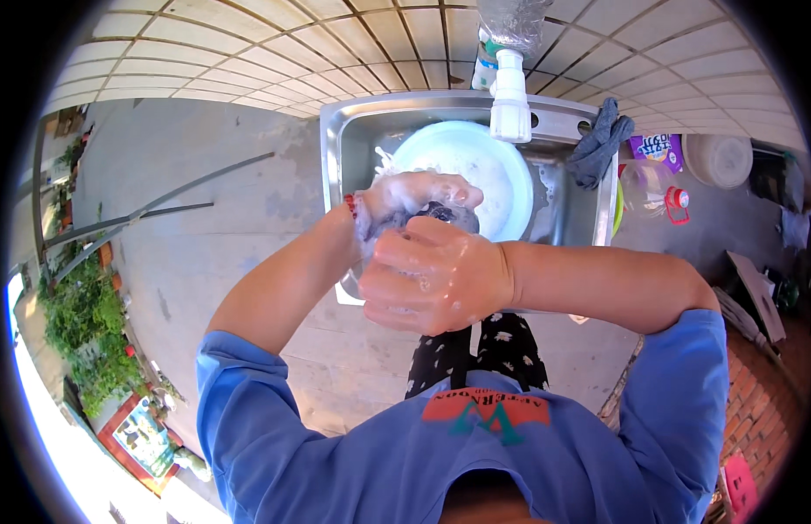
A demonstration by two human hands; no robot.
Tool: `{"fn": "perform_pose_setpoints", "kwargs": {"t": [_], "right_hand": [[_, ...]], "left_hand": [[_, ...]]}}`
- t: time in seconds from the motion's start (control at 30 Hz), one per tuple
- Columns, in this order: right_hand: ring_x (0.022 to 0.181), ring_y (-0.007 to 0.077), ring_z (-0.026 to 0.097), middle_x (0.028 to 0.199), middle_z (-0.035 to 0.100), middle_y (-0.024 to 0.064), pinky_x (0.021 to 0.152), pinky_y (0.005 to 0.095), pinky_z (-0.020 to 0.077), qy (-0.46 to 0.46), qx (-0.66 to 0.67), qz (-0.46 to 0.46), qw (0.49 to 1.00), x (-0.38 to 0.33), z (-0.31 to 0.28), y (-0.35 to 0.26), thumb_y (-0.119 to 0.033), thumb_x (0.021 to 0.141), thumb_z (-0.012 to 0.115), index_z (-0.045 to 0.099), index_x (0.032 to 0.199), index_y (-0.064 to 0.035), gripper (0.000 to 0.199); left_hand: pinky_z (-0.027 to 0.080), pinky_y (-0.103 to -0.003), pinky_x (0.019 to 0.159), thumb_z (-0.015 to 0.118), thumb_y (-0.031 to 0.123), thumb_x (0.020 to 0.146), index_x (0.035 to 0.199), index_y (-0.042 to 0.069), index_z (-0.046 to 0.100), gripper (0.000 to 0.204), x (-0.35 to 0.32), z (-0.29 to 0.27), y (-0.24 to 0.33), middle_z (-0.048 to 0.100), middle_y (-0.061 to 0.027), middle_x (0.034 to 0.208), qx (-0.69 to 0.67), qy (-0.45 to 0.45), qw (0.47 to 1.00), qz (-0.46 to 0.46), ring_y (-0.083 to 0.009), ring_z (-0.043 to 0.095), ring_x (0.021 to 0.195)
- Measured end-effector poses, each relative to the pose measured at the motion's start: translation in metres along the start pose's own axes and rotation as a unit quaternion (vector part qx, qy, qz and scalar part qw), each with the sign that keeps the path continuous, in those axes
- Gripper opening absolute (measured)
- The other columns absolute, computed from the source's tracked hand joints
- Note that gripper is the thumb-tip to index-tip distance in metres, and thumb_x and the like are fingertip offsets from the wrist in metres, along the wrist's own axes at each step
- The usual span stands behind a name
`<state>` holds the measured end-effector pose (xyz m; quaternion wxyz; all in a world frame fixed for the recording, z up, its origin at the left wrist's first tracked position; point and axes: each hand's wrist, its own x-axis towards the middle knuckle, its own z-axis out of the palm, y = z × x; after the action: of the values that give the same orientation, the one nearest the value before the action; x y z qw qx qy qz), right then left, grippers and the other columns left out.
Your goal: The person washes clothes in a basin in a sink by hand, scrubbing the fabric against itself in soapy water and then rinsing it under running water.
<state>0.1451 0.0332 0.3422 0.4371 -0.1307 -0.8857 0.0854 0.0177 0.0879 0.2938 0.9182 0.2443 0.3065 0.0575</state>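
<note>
Right over the sink now, gripping a dark grey, wet, lathered cloth (449,214) between a bare, sudsy left hand (423,188) and a bare, glistening right hand (436,275). Pressed close together, with the left bent inward at the wrist and folded over the cloth from the far side, and the right closed in a fist on the near side, knuckles up. Cannot tell how the hidden fingertips pinch it. Wearing a red bracelet (351,206) at the left wrist, flecked with foam. Holding the cloth by the near-left rim of a round, pale blue plastic basin (521,175) of foamy water, set inside a rectangular stainless-steel sink (331,140).

Look just above: see a white plastic pipe end (510,100) over the basin's far side, and behind it a small container (485,70) with a label too tiny to read. Spot a crumpled dark grey rag (600,144) draped over the sink's right edge.

On to the printing! Find bold white lettering on a purple packet (657,150), just beside a clear plastic bottle (647,188) with a red cap. Drop down to a blue short-sleeved T-shirt (545,472), bearing an orange-red patch (433,408), dark lettering and a teal zigzag shape, upside down from this angle.
</note>
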Motion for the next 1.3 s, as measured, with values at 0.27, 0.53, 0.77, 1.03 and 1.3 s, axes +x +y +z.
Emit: {"fn": "perform_pose_setpoints", "kwargs": {"t": [0.27, 0.53, 0.77, 1.03, 1.3], "right_hand": [[0.075, 0.0213, 0.049, 0.075, 0.047, 0.0007, 0.051, 0.0323, 0.0339, -0.164, 0.020, -0.179, 0.970, -0.009, 0.018, 0.012, -0.025, 0.057, 0.063, 0.059, 0.067, -0.0124, 0.017], [0.077, 0.0223, 0.050, 0.078, 0.049, 0.0014, 0.049, 0.0313, 0.0355, -0.146, 0.028, -0.140, 0.979, -0.038, 0.032, 0.013, -0.026, 0.058, 0.063, 0.061, 0.074, -0.0137, 0.020], [0.083, 0.0224, 0.057, 0.090, 0.056, 0.0062, 0.065, 0.0300, 0.0475, -0.066, 0.052, 0.075, 0.994, -0.068, 0.019, 0.022, -0.022, 0.068, 0.070, 0.060, 0.081, -0.0114, 0.019], [0.097, 0.0233, 0.060, 0.116, 0.059, 0.0137, 0.083, 0.0296, 0.0470, 0.304, 0.156, 0.674, 0.655, -0.112, 0.035, 0.012, -0.016, 0.089, 0.063, 0.066, 0.090, 0.0016, 0.018], [0.082, 0.0188, 0.060, 0.089, 0.065, 0.0127, 0.076, 0.0284, 0.0447, 0.286, 0.009, 0.651, 0.703, -0.111, 0.008, 0.010, -0.012, 0.093, 0.055, 0.064, 0.084, 0.0060, 0.022]], "left_hand": [[0.044, -0.026, 0.061, 0.069, 0.023, 0.078, 0.072, 0.009, 0.058, 0.019, 0.024, 0.009, 0.008, 0.056, -0.0001, 0.072, 0.308, 0.113, 0.933, -0.148, -0.0091, 0.052, 0.066], [0.044, -0.029, 0.065, 0.068, 0.029, 0.077, 0.072, 0.007, 0.061, 0.023, 0.051, -0.014, -0.026, 0.057, -0.0022, 0.072, 0.389, 0.130, 0.884, -0.225, -0.0115, 0.053, 0.068], [0.051, -0.024, 0.068, 0.064, 0.044, 0.086, 0.103, 0.009, 0.062, 0.038, 0.024, -0.025, -0.047, 0.063, -0.0049, 0.091, -0.070, 0.247, 0.956, -0.142, -0.0131, 0.061, 0.076], [0.051, -0.030, 0.085, 0.077, 0.035, 0.077, 0.125, 0.000, 0.044, 0.068, -0.019, -0.010, -0.073, 0.059, -0.0097, 0.112, 0.053, 0.299, 0.946, 0.117, -0.0146, 0.059, 0.099], [0.048, -0.037, 0.083, 0.083, 0.013, 0.058, 0.116, 0.007, 0.049, 0.067, -0.054, 0.049, -0.024, 0.056, -0.0136, 0.105, 0.573, 0.332, 0.720, 0.209, -0.0332, 0.058, 0.095]]}}
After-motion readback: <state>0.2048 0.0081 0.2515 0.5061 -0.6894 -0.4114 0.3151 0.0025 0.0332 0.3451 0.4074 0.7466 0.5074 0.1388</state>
